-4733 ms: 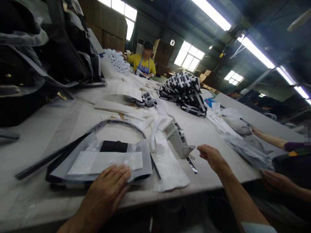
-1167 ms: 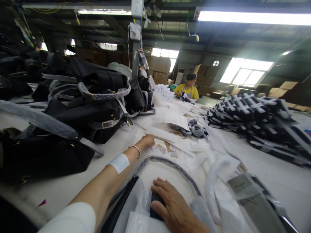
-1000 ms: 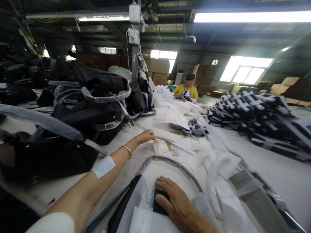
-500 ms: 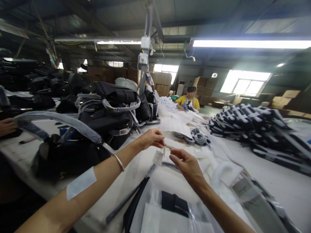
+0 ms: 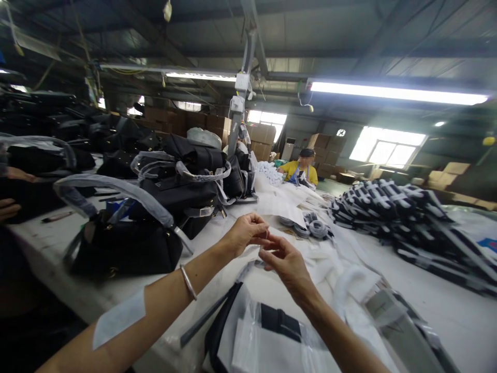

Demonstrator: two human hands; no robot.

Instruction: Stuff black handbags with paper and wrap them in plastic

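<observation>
My left hand (image 5: 248,233) is closed in a pinch on the thin string of a small tag. The tag itself is mostly hidden by my fingers. My right hand (image 5: 287,264) meets it from the right, its thumb and forefinger curled in at the left fingertips; what they grip is too small to make out. Below both hands lies a black handbag (image 5: 223,326), partly covered with white sheet and clear plastic, a black strap piece (image 5: 280,322) showing through. A wrapped strap (image 5: 244,270) rises from the bag toward my hands.
At left stands a black handbag (image 5: 128,248) with a wrapped handle, before more piled bags (image 5: 186,155). Wrapped rolls (image 5: 316,228) lie beyond my hands. Black-and-white strapped goods (image 5: 373,207) are heaped at right, near a grey box (image 5: 404,321). A co-worker in yellow (image 5: 298,171) sits behind; another person's hand (image 5: 10,208) shows at far left.
My right hand has moved left to meet my left hand. The tag that hung in sight below my left fingers is now mostly hidden. The view has shifted slightly.
</observation>
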